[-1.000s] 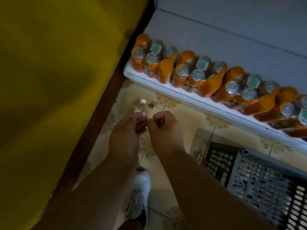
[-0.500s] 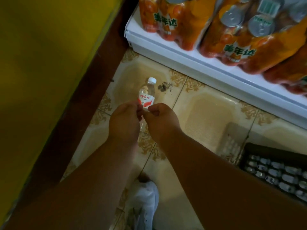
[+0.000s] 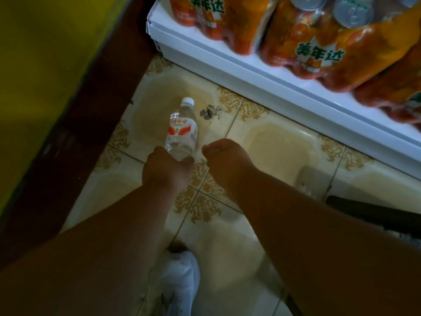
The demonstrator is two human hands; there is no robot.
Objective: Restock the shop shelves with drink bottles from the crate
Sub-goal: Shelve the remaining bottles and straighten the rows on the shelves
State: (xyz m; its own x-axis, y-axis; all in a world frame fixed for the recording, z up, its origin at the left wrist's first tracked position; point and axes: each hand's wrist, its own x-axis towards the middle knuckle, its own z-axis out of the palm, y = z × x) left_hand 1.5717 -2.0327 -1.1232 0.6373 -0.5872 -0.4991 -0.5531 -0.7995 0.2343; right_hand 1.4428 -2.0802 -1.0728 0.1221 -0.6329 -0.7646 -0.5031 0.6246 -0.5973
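A clear water bottle (image 3: 183,131) with a white cap and a red-and-white label is on the tiled floor, cap pointing away from me. My left hand (image 3: 167,169) grips its lower end, fingers curled round the base. My right hand (image 3: 224,159) hovers just to the right of the bottle, fingers curled and holding nothing. A dark crate (image 3: 373,215) shows only as an edge at the right.
A white shelf (image 3: 250,69) at the top right carries shrink-wrapped packs of orange soda (image 3: 319,42). A yellow wall with a dark brown base (image 3: 91,106) runs along the left. Small debris (image 3: 209,111) lies by the bottle. My white shoe (image 3: 177,283) stands below.
The view has dropped closer to the floor. My hands, together a moment ago, have parted: the left now holds the bottle's base and the right has drawn away to the right.
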